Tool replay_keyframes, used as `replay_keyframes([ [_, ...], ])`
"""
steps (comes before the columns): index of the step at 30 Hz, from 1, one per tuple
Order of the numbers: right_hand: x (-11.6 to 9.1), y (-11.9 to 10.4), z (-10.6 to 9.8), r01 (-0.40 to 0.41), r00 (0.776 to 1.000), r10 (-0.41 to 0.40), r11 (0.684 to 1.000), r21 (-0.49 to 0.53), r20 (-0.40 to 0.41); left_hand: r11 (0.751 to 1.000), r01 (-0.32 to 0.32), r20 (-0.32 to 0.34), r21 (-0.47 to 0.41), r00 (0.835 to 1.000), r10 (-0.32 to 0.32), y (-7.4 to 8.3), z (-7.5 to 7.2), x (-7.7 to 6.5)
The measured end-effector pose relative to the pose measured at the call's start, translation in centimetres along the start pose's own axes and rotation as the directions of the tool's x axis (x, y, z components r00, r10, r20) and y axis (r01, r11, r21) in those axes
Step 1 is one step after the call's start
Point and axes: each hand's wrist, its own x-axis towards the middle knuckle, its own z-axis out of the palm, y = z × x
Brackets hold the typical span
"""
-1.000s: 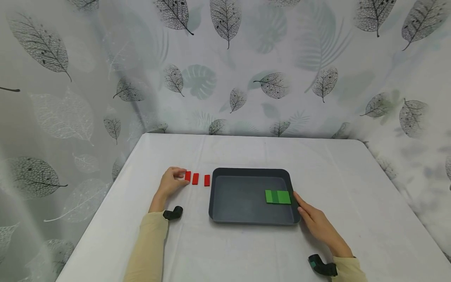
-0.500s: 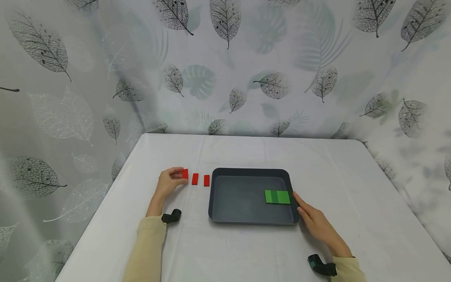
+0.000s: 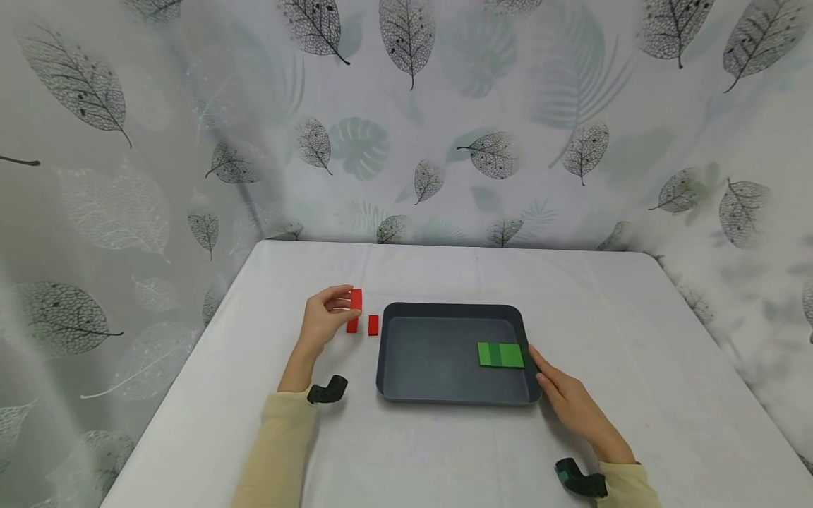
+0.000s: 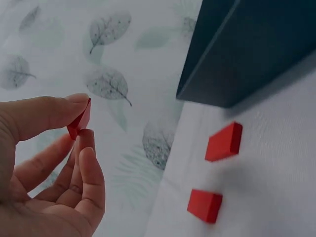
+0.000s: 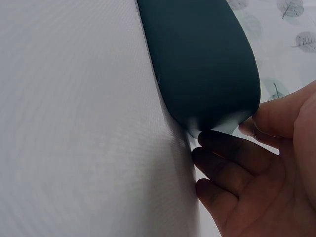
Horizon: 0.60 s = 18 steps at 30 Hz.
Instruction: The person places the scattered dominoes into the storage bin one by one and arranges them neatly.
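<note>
A small red rectangular block (image 4: 82, 121) is pinched upright between the thumb and fingertips of my left hand (image 3: 324, 319), raised above the table to the left of the tray. Two like red blocks lie on the cloth: one (image 3: 352, 327) partly hidden below the hand, another (image 3: 373, 325) close to the tray's left wall. My right hand (image 3: 576, 404) holds the dark grey baking tray (image 3: 438, 398) at its right edge, the thumb near the rim and several fingers lower on the outer wall (image 5: 212, 94). Green rectangular blocks (image 3: 501, 355) lie side by side in the tray's right part.
White cloth covers the table (image 3: 470, 458). A leaf-patterned curtain (image 3: 406, 155) hangs behind and at both sides. Dark curved camera mounts (image 3: 327, 389) sit on both wrists.
My left hand has lifted the leftmost red block off the table and carried it rightward and upward, over the middle red block. The right hand and tray stay in place.
</note>
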Motion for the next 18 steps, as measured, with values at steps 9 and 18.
replay_keyframes([
  [9,0.0,0.2,0.0,-0.002,1.000,0.002,1.000,0.007,0.003,0.991,-0.090,0.091,-0.098,0.991,0.099,3.2,4.4,-0.9],
  [18,-0.1,0.4,0.0,-0.008,1.000,0.008,1.000,0.004,0.017,0.983,-0.145,0.180,-0.110,0.970,0.164,4.3,9.2,-1.9],
])
